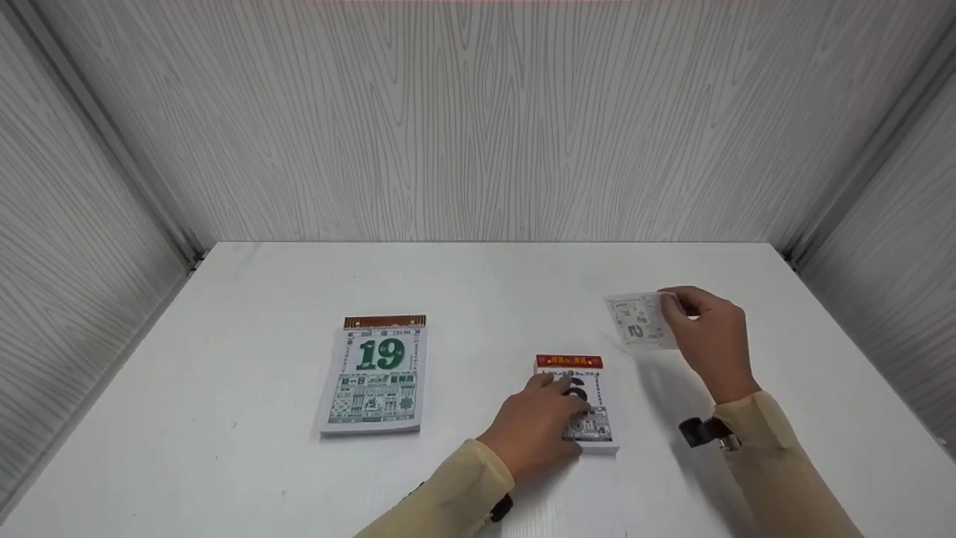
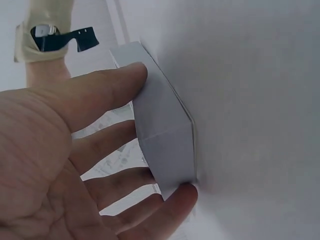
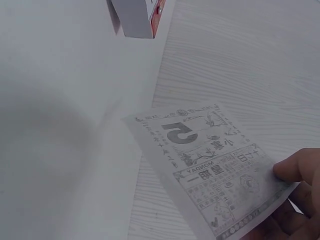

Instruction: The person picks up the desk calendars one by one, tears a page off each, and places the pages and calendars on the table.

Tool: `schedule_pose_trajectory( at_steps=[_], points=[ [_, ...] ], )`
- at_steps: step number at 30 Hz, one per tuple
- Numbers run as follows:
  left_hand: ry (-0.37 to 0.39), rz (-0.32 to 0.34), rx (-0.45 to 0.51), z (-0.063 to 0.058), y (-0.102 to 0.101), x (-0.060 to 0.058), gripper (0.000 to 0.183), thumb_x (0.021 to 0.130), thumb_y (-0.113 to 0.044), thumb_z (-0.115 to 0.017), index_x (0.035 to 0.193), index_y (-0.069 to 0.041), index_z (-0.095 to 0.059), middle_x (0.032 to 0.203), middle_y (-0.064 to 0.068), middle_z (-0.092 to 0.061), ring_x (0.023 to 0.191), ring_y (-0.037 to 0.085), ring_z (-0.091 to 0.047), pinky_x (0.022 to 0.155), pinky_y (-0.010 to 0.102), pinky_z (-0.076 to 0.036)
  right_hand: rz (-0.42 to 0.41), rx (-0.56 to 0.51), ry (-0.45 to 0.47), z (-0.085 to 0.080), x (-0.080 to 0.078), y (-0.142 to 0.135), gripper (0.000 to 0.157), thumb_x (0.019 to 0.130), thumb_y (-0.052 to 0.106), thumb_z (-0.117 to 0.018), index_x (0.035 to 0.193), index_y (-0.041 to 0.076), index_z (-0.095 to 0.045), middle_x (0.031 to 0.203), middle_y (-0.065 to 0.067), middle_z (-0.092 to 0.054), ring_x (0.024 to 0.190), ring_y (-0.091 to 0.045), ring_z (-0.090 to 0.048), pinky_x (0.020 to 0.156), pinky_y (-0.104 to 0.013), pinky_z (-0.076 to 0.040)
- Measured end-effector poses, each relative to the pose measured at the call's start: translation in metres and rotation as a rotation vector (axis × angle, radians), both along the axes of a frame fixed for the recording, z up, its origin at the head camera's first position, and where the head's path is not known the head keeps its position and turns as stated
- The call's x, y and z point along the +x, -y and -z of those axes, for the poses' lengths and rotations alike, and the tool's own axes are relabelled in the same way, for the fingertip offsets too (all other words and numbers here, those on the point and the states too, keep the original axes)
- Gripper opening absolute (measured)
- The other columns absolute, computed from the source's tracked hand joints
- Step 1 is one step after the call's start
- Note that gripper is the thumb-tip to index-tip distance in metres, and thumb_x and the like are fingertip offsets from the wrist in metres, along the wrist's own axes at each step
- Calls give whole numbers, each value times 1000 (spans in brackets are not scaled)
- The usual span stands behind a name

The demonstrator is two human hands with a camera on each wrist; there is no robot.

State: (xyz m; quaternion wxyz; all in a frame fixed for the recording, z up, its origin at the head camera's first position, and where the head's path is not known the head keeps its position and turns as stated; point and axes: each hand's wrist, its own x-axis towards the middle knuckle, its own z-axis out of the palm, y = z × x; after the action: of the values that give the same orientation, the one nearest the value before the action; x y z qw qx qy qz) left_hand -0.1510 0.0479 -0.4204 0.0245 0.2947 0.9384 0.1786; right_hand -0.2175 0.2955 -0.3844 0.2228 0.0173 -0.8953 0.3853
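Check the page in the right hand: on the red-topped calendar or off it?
Off: the right hand pinches the calendar page clear of the red-topped tear-off calendar, tabletop showing between them in head view.

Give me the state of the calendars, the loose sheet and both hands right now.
Left calendar: flat on the table, showing a green 19.
Red-topped calendar: flat on the table, showing a 6, partly covered.
Left hand: on the red-topped calendar, holding it.
Loose sheet: off the pad, held in the air, its 5 mirrored in the right wrist view.
Right hand: pinching the loose sheet.
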Motion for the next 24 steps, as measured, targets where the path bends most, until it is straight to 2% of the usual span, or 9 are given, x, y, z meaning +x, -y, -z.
schedule_pose_trajectory(
  at_steps=[6,10,13,16,17,20,24],
  points=[
    [51,-31,45,-1,-5,-12,47,83,-22,-86,128,-22,-75,150,7,-58,142,32,-48,104,52,-51,0,23,8,-1,-1,-4,27,105,21,-60,118,5,-77,106,-16,-76,86,-22,-67,64,-11,-47],
    [51,-44,48,0,-8,-14,47,82,-21,-87,128,-22,-75,148,8,-59,140,32,-50,105,50,-50,-2,38,-77,1,-3,-9,24,104,17,-63,119,6,-78,111,-15,-77,89,-24,-71,65,-7,-46],
    [47,-51,45,1,-9,-14,47,82,-21,-87,127,-22,-75,148,8,-59,140,32,-50,104,50,-51,-68,182,-200,5,-5,-11,21,99,9,-68,117,7,-79,110,-12,-78,92,-27,-74,72,-20,-55],
    [42,-53,42,1,-9,-13,47,81,-20,-86,127,-23,-76,148,8,-59,140,31,-50,103,50,-51,-174,413,-217,9,-6,-11,20,94,4,-73,112,8,-80,104,-9,-79,93,-28,-75,77,-39,-58],
    [40,-54,43,1,-8,-13,47,81,-20,-85,126,-23,-76,147,7,-60,140,31,-51,103,50,-51,-216,481,-192,10,-6,-10,19,93,4,-74,110,8,-81,102,-8,-79,92,-28,-75,76,-46,-58],
    [40,-55,43,0,-8,-13,47,80,-20,-85,126,-22,-76,147,7,-60,140,32,-50,104,50,-51,-329,611,-26,12,-6,-7,16,92,4,-75,106,7,-82,100,-6,-79,90,-25,-75,76,-46,-59],
    [46,-53,46,-1,-9,-13,47,80,-21,-86,126,-22,-76,147,8,-60,140,32,-50,105,51,-50,-422,626,207,14,-3,-10,13,92,5,-73,100,9,-82,96,-1,-78,84,-18,-70,77,-42,-58]
  ],
)
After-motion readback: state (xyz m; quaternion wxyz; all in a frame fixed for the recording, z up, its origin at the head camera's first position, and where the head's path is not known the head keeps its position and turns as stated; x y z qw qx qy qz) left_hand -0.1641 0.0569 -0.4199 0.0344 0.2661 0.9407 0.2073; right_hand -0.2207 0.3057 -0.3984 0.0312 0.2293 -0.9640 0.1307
